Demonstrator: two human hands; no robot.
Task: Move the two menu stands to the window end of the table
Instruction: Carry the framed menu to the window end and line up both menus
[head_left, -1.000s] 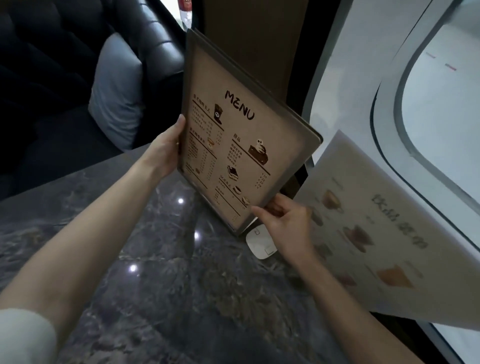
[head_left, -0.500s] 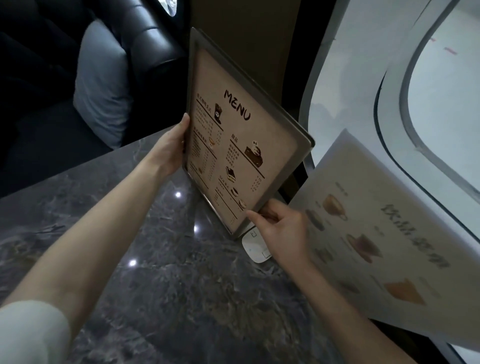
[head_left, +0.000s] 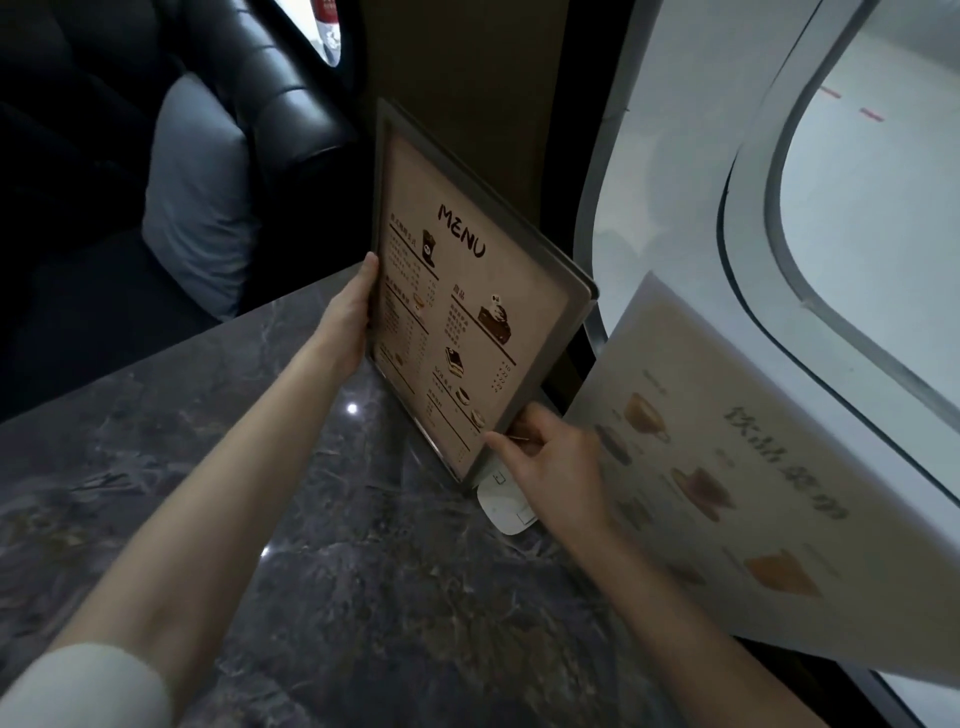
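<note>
We hold the brown menu stand (head_left: 462, 312), headed "MENU", with both hands at the window end of the dark marble table (head_left: 311, 597). Our left hand (head_left: 347, 322) grips its left edge, fingers wrapped behind the frame and the thumb lying along the front border. Our right hand (head_left: 550, 462) pinches the lower right edge, thumb on the front face and fingers curled behind. The stand tilts back and leans to the right; its lower corner sits at the table surface, though we cannot tell whether it actually touches.

A small white device (head_left: 506, 506) lies flat on the table just below that corner, partly covered by the right hand.

The second menu stand (head_left: 753, 483), pale with drink pictures and Chinese lettering, stands just to the right of the right hand, against the window side. Its print appears blurred.

The white curved window frame (head_left: 753, 218) runs behind both stands. A black leather sofa (head_left: 280, 93) with a grey cushion (head_left: 202, 192) sits beyond the far table edge.
</note>
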